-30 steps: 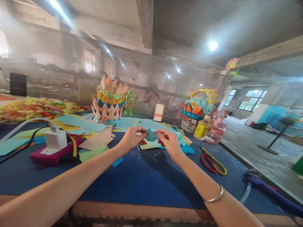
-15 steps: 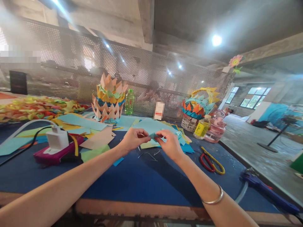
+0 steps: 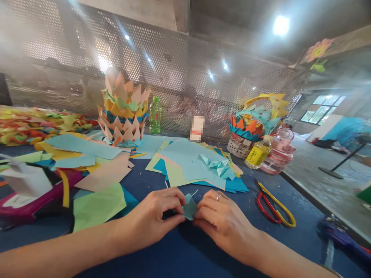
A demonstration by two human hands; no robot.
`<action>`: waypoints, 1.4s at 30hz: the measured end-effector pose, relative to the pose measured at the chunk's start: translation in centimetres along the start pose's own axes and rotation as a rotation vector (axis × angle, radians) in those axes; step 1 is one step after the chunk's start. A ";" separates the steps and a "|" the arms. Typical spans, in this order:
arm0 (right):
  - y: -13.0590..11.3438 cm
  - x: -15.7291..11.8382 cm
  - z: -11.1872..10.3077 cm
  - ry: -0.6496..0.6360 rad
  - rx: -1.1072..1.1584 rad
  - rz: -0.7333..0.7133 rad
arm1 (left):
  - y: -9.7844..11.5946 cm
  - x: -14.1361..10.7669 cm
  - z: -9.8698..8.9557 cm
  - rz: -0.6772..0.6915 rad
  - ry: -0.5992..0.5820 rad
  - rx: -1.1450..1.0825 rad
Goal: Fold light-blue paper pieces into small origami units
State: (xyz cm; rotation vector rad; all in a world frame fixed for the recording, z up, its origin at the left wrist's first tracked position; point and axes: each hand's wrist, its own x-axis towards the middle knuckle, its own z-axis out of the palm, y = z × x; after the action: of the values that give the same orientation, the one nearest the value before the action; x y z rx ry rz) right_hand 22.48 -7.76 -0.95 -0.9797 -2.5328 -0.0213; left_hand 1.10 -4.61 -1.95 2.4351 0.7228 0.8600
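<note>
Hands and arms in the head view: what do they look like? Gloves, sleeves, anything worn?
Both forearms bare as far as shown: no sleeves. Left hand: no glove, no ring visible. Right hand: no glove, one silver-coloured ring. Thin metallic band, likely a bangle, on the right forearm, mostly cut off by the frame.

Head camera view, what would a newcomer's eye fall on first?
Likely the tall, spiky, tiered paper construction, just left of the green bottle. Next, the heap of bright pieces at far left. Front and centre, the left hand and right hand hold a small light-blue folded paper.
</note>
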 end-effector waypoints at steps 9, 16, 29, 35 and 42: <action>0.5 0.1 0.4 0.211 0.040 -0.112 | 0.8 -0.6 -0.4 0.086 0.031 0.027; 0.4 0.0 0.3 0.198 0.280 0.211 | 0.6 -0.1 -0.2 0.076 0.035 -0.009; -0.3 -0.3 0.9 0.056 0.561 0.393 | 0.4 -0.1 0.1 -0.075 0.065 0.008; -0.3 -0.3 0.9 0.078 0.554 0.377 | 0.5 0.1 0.3 -0.159 0.067 -0.048; -0.4 -0.2 0.7 0.117 0.521 0.346 | 0.6 -0.2 0.5 -0.208 0.057 -0.001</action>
State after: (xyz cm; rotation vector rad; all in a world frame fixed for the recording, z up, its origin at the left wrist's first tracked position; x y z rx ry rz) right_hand 22.06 -8.03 -1.62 -1.1301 -2.0663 0.6279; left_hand 1.50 -5.29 -2.01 2.2917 0.9766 0.8489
